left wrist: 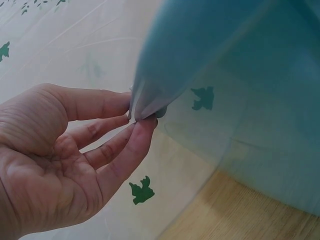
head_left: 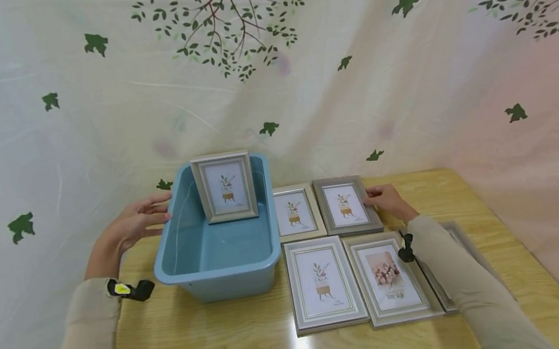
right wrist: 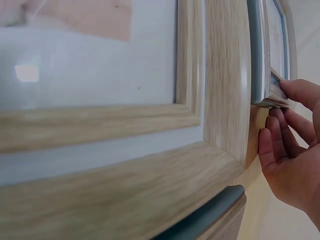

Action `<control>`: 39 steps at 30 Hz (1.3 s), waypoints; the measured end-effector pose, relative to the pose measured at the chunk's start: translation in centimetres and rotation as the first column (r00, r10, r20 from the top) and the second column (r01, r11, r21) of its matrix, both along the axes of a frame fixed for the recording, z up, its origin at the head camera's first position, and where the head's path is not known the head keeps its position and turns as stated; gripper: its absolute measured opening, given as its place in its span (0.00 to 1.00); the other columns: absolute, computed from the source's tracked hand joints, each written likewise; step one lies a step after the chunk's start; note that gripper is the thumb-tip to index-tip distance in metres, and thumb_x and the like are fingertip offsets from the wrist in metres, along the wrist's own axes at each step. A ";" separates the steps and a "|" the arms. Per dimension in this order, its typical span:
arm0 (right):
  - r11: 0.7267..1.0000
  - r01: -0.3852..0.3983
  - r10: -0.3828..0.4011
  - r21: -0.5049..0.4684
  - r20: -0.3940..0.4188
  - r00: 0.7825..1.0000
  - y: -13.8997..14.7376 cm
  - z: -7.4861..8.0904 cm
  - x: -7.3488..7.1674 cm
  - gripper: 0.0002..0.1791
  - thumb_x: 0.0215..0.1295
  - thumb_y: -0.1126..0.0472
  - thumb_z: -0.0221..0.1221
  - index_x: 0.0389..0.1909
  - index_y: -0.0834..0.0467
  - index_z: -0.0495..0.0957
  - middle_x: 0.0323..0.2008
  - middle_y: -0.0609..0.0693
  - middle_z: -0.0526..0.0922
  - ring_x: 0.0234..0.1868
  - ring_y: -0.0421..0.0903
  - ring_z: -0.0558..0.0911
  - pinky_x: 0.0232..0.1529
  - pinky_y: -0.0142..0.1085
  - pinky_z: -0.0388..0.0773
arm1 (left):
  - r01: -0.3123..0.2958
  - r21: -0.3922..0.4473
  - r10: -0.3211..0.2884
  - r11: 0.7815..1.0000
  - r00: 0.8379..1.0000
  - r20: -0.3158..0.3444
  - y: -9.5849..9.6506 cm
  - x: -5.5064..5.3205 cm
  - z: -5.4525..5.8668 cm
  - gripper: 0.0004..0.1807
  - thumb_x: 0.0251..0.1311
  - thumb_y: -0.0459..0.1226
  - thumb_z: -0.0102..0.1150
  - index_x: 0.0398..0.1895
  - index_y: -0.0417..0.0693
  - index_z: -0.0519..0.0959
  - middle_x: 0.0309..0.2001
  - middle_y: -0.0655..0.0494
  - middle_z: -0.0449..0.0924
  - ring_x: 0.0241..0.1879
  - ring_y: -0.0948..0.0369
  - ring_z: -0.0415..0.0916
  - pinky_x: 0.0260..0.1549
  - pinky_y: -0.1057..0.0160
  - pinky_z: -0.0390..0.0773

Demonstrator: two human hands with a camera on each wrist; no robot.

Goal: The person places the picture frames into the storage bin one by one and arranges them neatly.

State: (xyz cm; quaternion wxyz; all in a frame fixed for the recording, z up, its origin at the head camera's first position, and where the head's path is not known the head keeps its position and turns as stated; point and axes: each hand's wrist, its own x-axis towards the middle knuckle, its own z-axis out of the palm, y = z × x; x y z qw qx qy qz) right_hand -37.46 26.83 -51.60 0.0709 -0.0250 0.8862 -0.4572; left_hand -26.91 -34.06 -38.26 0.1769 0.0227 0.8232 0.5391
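Observation:
My left hand [head_left: 143, 219] is at the left side of a blue plastic tub [head_left: 239, 269]; in the left wrist view its thumb and fingertips pinch the tub's rim [left wrist: 150, 97]. Inside the tub, a silver-beige picture frame [head_left: 251, 185] leans upright against the far end. With my right hand [head_left: 389, 202] I grip the right edge of a grey-brown picture frame [head_left: 375, 218] at the back of the table. The right wrist view has the thumb on that frame's [right wrist: 260, 55] face and the other fingers at its edge.
A cream frame [head_left: 319, 216] lies between the tub and the gripped frame. In front are a white-silver frame [head_left: 293, 289], a frame with a flower picture [head_left: 407, 317] and more frames [head_left: 454, 229] partly under my right sleeve. A patterned cloth [head_left: 301, 96] hangs behind the wooden table [head_left: 216, 345].

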 end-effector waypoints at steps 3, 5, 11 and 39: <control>1.000 0.015 -0.015 -0.004 -0.009 1.000 -0.1 -0.2 0.0 0.26 0.70 0.68 0.62 0.64 0.77 0.72 0.59 0.74 0.78 0.51 0.53 0.80 0.40 0.22 0.75 | 0.000 0.005 0.000 1.000 1.000 0.003 0.0 0.0 -0.1 0.44 0.73 0.42 0.58 0.84 0.48 0.45 0.77 0.33 0.55 0.74 0.37 0.58 0.68 0.35 0.69; 1.000 0.019 -0.019 -0.012 -0.023 1.000 0.0 -0.4 0.0 0.25 0.69 0.68 0.62 0.63 0.77 0.72 0.59 0.75 0.78 0.52 0.54 0.80 0.40 0.22 0.75 | 0.000 0.008 0.000 1.000 1.000 0.004 -0.1 0.1 -0.1 0.44 0.73 0.42 0.58 0.84 0.48 0.45 0.77 0.33 0.55 0.74 0.37 0.58 0.68 0.35 0.69; 0.998 0.064 -0.064 -0.017 -0.024 0.998 -0.2 -1.0 -0.3 0.24 0.70 0.67 0.61 0.63 0.75 0.73 0.62 0.72 0.77 0.59 0.60 0.79 0.48 0.31 0.81 | -0.001 0.011 0.001 1.000 1.000 0.000 0.0 0.2 0.0 0.44 0.73 0.42 0.58 0.83 0.47 0.45 0.77 0.32 0.55 0.74 0.37 0.58 0.68 0.35 0.68; 0.941 0.115 -0.059 -0.318 0.180 0.982 -0.2 1.0 -0.8 0.30 0.69 0.68 0.59 0.69 0.76 0.65 0.34 0.46 0.87 0.31 0.33 0.82 0.34 0.28 0.83 | 0.002 0.003 -0.002 1.000 1.000 -0.008 -0.4 0.1 -0.1 0.44 0.73 0.42 0.58 0.83 0.48 0.46 0.77 0.32 0.55 0.74 0.37 0.59 0.67 0.35 0.70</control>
